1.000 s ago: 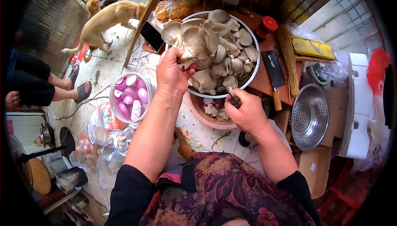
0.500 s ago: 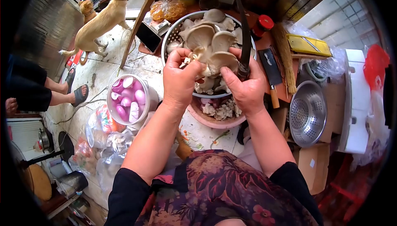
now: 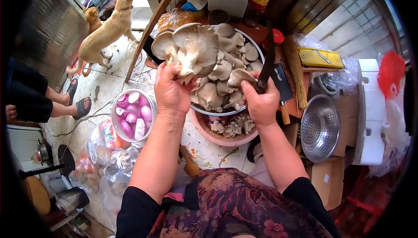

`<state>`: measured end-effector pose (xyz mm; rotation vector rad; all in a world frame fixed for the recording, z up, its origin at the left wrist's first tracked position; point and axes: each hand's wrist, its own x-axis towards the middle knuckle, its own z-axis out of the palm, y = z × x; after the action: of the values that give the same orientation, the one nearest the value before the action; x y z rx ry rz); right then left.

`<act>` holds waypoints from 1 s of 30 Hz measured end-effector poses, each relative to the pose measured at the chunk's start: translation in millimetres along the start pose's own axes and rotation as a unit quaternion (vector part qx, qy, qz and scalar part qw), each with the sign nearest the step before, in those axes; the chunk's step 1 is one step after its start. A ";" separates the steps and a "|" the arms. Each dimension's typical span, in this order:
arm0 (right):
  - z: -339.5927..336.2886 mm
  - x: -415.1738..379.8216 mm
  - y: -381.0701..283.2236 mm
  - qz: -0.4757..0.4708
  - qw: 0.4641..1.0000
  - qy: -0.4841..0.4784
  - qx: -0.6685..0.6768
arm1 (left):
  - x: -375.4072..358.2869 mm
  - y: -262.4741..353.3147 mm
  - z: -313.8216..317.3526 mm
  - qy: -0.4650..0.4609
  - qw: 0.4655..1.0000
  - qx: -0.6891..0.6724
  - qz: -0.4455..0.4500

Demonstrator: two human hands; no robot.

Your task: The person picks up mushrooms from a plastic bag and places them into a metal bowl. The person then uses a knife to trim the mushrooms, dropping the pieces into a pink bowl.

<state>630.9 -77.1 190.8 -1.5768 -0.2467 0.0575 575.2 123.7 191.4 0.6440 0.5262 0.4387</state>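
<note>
My left hand [image 3: 172, 90] holds a large cluster of grey oyster mushrooms [image 3: 191, 48] by its base, underside up, over the left part of a colander [image 3: 263, 59] full of mushrooms. In my right hand [image 3: 262, 100] is a dark curved knife [image 3: 269, 57], its blade pointing up and away, and a single mushroom cap [image 3: 240, 77] is pinched by the same hand. Beneath the colander stands a pink basin [image 3: 204, 135] with cut-off mushroom pieces [image 3: 233, 128] in it.
A white bucket [image 3: 116, 129] of peeled purple onions stands left, near plastic bags [image 3: 117, 164]. Right are a cleaver [image 3: 283, 85], a brush [image 3: 296, 70], a yellow slicer [image 3: 320, 58] and a steel colander [image 3: 320, 129]. Two dogs [image 3: 106, 28] and another person's feet [image 3: 82, 107] are at left.
My hands have moved apart. The big cluster has gone up and left in my left hand, while a separate cap stays with my right hand and the knife.
</note>
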 end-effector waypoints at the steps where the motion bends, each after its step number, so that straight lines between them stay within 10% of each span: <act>1: -1.4 6.5 1.1 0.031 0.999 0.018 -0.041 | 4.0 1.6 -6.6 -0.007 1.000 -0.010 0.004; 9: -11.9 50.5 26.1 0.107 0.981 0.026 0.162 | 5.3 7.3 -2.1 0.003 0.999 -0.029 0.027; 15: -21.0 36.2 8.3 0.121 0.992 -0.023 -0.028 | -5.6 9.5 12.5 0.001 0.994 0.095 0.046; 21: -10.3 -10.9 -9.7 -0.105 0.962 -0.183 -0.174 | -8.5 -2.8 17.7 -0.028 0.973 0.205 0.105; 30: -18.4 -18.3 -10.2 -0.096 0.953 -0.207 -0.198 | -15.0 -0.2 17.5 -0.093 0.936 0.302 0.153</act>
<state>615.4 -98.7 199.2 -1.9223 -0.7779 0.1979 573.7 107.7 207.9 1.3603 0.3761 0.5027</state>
